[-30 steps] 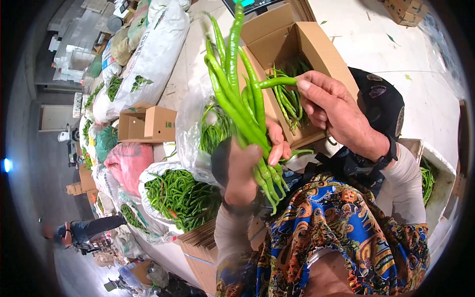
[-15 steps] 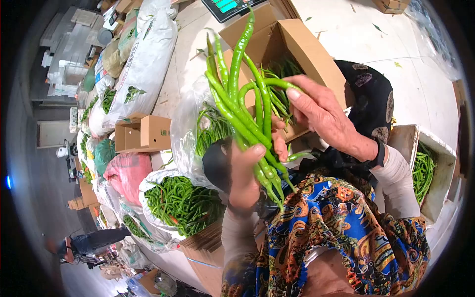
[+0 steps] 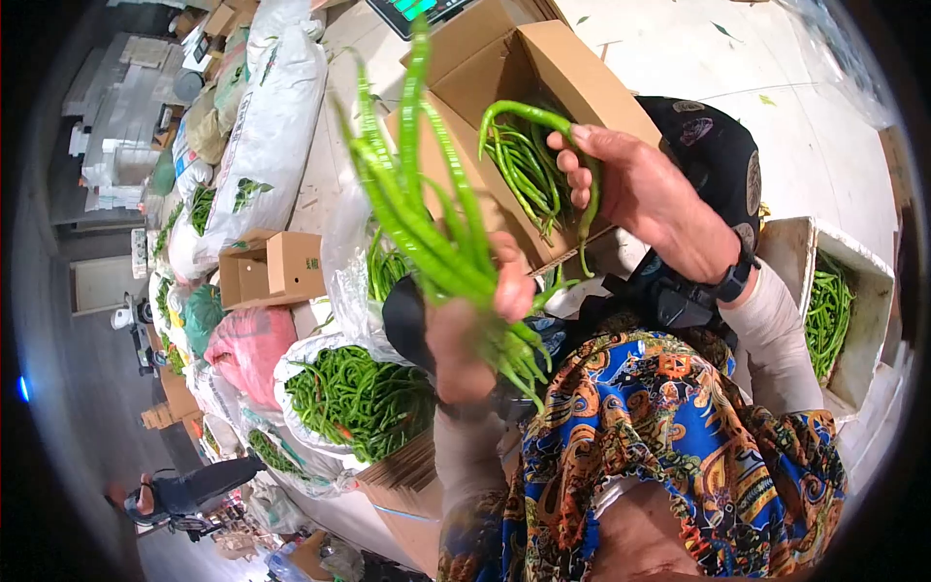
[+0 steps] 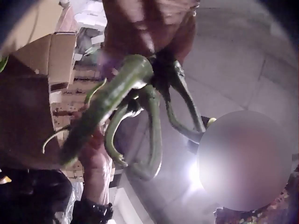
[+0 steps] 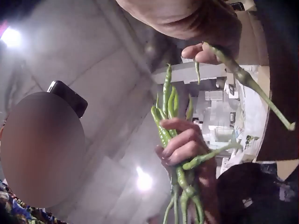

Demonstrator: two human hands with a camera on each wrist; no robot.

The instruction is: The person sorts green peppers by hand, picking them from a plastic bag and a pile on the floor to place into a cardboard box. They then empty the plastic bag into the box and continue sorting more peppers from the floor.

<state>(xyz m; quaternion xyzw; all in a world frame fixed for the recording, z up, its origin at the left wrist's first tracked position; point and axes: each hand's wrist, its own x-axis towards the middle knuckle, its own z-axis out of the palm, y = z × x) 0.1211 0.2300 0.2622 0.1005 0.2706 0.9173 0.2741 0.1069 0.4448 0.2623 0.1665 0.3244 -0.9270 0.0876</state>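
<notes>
In the head view my left hand [image 3: 461,354], partly blurred, grips a bunch of long green chili peppers [image 3: 412,233]. Their tips point up and away, and the stems stick out below the fist. To its right, my right hand [image 3: 659,199] pinches a single curved chili pepper [image 3: 533,112] between thumb and fingers, apart from the bunch. This pepper's stem end [image 5: 275,112] juts out past the fingers in the right wrist view. The left wrist view shows several thick pepper ends [image 4: 152,130] poking from beneath the left hand.
An open cardboard box [image 3: 592,87] with chili peppers [image 3: 524,179] inside stands beyond the hands. A white foam box [image 3: 878,301] of peppers is at right, an open sack of peppers [image 3: 359,398] at left. A scale [image 3: 412,14] lies behind; another person [image 3: 199,490] is far left.
My right hand has drawn the curved pepper away from the bunch, to the right. The left hand and its bunch have shifted slightly left.
</notes>
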